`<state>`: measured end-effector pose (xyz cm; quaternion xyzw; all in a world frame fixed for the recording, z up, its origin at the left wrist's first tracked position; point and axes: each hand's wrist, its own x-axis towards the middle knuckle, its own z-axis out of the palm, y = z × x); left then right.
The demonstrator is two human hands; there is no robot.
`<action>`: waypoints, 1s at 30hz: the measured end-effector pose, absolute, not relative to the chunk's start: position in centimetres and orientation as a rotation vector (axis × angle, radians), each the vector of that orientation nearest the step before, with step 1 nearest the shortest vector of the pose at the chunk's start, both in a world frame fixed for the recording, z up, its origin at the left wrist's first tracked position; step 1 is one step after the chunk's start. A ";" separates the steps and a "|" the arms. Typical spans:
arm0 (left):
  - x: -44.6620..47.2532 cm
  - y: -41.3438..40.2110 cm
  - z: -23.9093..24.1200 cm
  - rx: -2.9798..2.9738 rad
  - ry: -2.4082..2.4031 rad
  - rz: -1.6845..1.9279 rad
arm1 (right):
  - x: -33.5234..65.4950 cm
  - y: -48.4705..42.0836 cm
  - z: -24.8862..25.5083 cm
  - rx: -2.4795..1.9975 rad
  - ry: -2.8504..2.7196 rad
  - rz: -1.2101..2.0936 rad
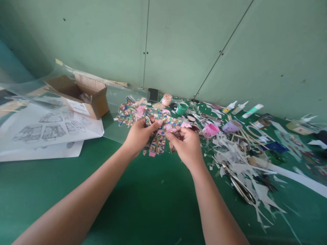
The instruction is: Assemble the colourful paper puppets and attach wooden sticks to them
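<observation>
Both my hands hold a colourful paper cut-out figure patterned in pink, blue and green, lifted a little above the green table. My left hand pinches its upper left part with thumb and fingers closed. My right hand pinches its right side near a pink round piece. More coloured cut-out pieces lie on the table just behind.
An open cardboard box and white printed sheets lie at the left. Paper scraps, scissors, small paint jars and glue bottles crowd the right. A green wall stands behind.
</observation>
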<state>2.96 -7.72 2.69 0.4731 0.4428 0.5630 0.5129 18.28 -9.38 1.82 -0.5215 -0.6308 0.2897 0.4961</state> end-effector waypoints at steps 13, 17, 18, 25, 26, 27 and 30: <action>2.3 -7.0 1.7 1.344 1.073 1.239 | 18.3 -8.9 1.7 -1.193 -1.446 0.777; 2.4 -7.2 2.1 1.432 1.052 1.195 | 18.2 -9.1 1.7 -1.206 -1.511 0.656; 2.4 -7.2 2.1 1.451 1.080 1.197 | 18.2 -9.1 1.7 -1.204 -1.519 0.633; 1.9 -7.3 1.6 1.705 1.095 1.395 | 18.6 -9.3 1.6 -0.980 -1.703 0.411; 1.7 -7.4 1.5 1.816 1.035 1.452 | 18.7 -9.4 1.7 -0.926 -1.739 0.376; 1.5 -7.4 1.5 1.938 0.959 1.506 | 18.9 -9.5 1.8 -0.877 -1.767 0.345; 0.7 -7.4 1.6 2.207 0.847 1.595 | 19.1 -9.7 1.9 -0.751 -1.807 0.290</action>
